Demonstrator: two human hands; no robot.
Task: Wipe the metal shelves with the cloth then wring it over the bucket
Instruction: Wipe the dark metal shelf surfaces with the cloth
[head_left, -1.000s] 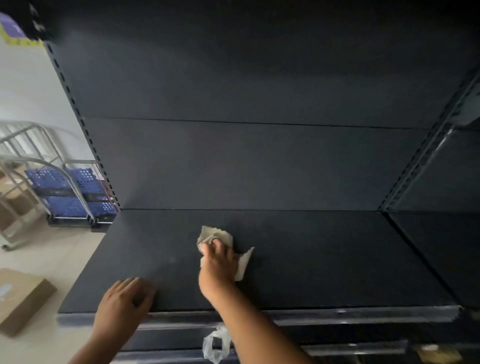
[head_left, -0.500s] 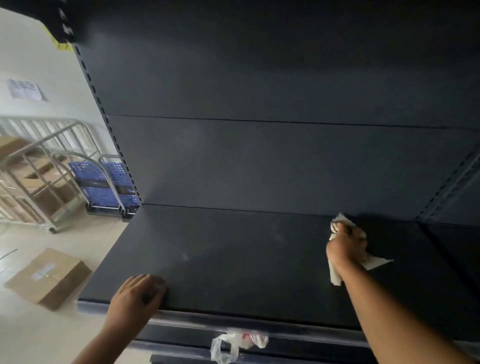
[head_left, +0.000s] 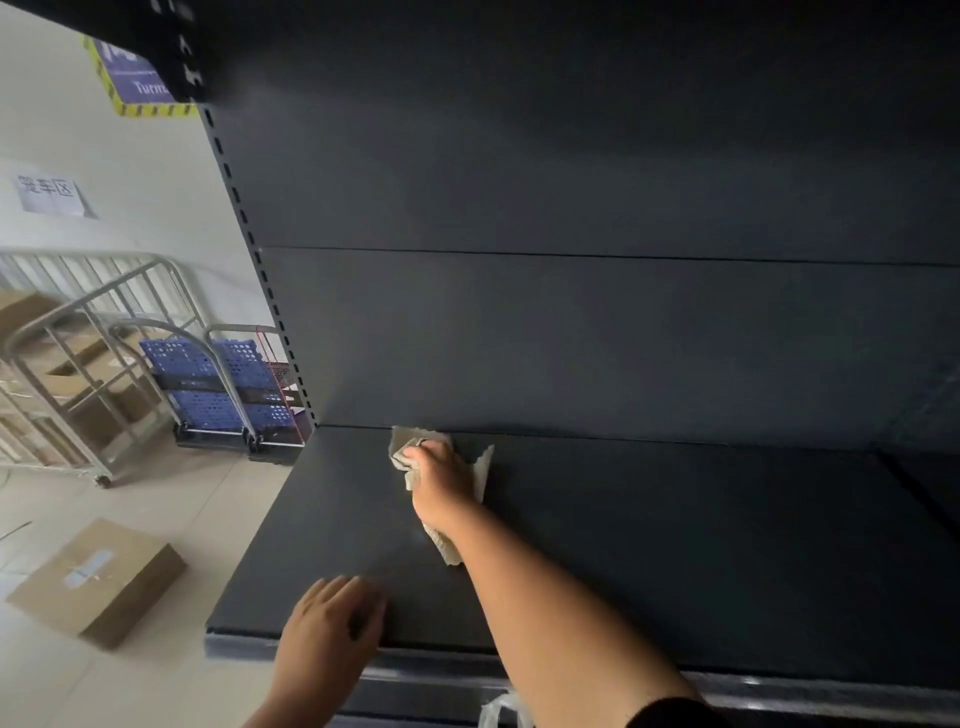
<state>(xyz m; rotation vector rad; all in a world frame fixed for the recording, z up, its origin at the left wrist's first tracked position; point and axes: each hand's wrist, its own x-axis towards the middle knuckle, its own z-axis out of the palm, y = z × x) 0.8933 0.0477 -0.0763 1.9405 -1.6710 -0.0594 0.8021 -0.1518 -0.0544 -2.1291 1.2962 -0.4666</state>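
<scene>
Here the right hand (head_left: 441, 475) presses a crumpled pale grey cloth (head_left: 410, 449) flat against the dark matte metal shelf (head_left: 675, 545), up at the back-left part of the board where it meets the dark rear panel (head_left: 571, 338). The fingers are curled down over the wad, holding it, with loose tails of cloth showing beside the wrist and under the forearm. The left hand (head_left: 332, 629) lies spread and empty on the shelf's front lip, apparently bracing.

What could go wrong: a trailing tail might fold under or slip free if the stroke drags fast, leaving streaks; knuckles could knock the rear panel, since the cloth is nearly touching that seam. Pushing further left risks running off the open left edge, beyond which lies tiled floor with a brown cardboard box (head_left: 98, 582) and a blue plastic crate trolley (head_left: 223, 384).

Room to move is generous rightward (the whole right stretch of the board looks bare) and forward toward the lip. No bucket is in view, so wringing seems some way off.
</scene>
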